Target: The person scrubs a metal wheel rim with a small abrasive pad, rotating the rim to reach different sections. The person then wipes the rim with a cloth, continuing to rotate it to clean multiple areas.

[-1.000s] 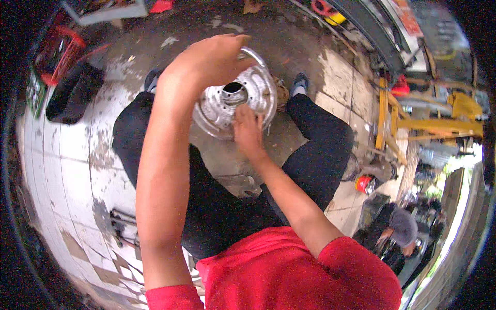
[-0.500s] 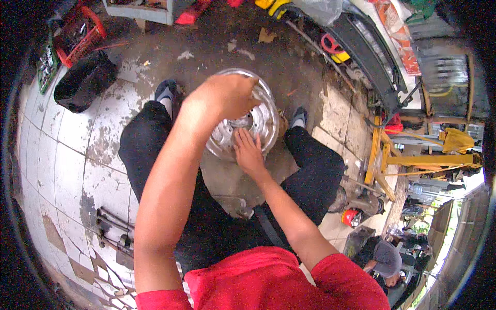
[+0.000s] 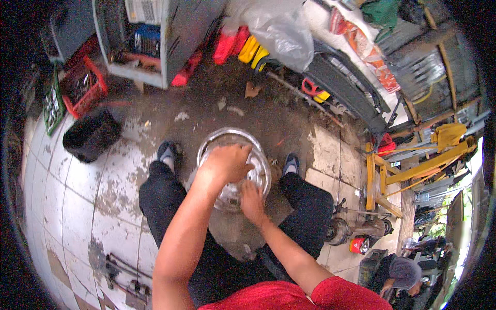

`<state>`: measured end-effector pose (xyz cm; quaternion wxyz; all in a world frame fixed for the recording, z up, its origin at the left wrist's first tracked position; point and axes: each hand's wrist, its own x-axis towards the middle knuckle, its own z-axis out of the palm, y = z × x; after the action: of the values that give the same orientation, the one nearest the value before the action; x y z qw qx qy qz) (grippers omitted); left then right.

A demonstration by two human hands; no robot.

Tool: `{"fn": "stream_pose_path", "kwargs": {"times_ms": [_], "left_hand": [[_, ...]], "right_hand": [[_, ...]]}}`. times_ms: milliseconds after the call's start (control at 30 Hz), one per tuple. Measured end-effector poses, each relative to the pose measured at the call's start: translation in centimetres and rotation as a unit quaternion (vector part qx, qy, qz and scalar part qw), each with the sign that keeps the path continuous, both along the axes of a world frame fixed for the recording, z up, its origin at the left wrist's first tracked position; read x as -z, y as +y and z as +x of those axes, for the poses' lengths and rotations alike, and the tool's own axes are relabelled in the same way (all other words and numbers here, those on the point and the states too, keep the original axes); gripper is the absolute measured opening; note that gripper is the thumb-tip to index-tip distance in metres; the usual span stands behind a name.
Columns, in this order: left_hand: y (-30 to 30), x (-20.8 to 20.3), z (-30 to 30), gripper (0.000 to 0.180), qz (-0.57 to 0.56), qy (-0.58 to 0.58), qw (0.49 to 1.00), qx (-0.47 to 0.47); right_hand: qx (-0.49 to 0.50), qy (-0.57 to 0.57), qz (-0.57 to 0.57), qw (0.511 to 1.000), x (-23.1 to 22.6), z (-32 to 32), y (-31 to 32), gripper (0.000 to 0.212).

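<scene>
A silver steel wheel rim (image 3: 261,150) lies between my lower legs, its round outer lip toward the far side. My left hand (image 3: 227,163) reaches over its face from the left. The fingers are curled and closed near the middle of the rim; what they hold, if anything, is hidden beneath them. Just nearer and to the right, my right hand (image 3: 252,201) rests on the near part of the rim. Its fingers extend toward the hub and the thumb stands apart, slightly blurred, with nothing visible in them. Both hands hide much of the rim's centre.
To the left are a black container (image 3: 92,135) and a red crate (image 3: 85,85) with small parts. A grey cabinet (image 3: 166,51) stands beyond. Along the right lie a black car bumper (image 3: 343,77), a yellow metal frame (image 3: 371,181) and a red can (image 3: 359,245). Another person (image 3: 404,271) sits lower right.
The view has tipped up, so the rim and hands appear lower and more of the cabinet shows. My right hand's fingers look more drawn in; my left stays curled over the rim.
</scene>
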<state>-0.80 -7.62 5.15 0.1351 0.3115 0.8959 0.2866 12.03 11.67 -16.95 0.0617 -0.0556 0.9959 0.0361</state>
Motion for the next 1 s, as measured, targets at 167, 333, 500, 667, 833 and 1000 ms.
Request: {"fn": "stream_pose_path", "kwargs": {"times_ms": [167,333,500,667,833,1000], "left_hand": [[0.4,0.1,-0.2,0.054,-0.03,-0.006,0.999,0.009],[0.3,0.7,-0.4,0.054,-0.016,0.001,1.0,0.025],[0.4,-0.7,-0.6,0.056,-0.004,-0.02,1.0,0.014],[-1.2,-0.5,-1.7,0.055,0.026,0.008,0.998,-0.051],[-1.5,-1.8,-2.4,0.039,0.246,-0.016,0.955,-0.167],[-1.9,-3.4,-3.1,0.033,0.517,-0.141,0.798,-0.276]], "right_hand": [[-0.006,0.053,-0.037,0.998,0.1,0.2,0.5,0.049],[-0.109,0.052,0.052,0.991,-0.2,1.0,0.1,0.048],[-0.022,0.058,0.033,0.998,1.1,1.4,1.6,0.046],[-0.041,0.061,-0.093,0.993,-0.3,1.2,-0.2,0.048],[-0.03,0.084,-0.013,0.996,0.8,2.0,0.2,0.052],[-0.037,0.047,0.053,0.997,0.4,1.8,0.0,0.053]]}}
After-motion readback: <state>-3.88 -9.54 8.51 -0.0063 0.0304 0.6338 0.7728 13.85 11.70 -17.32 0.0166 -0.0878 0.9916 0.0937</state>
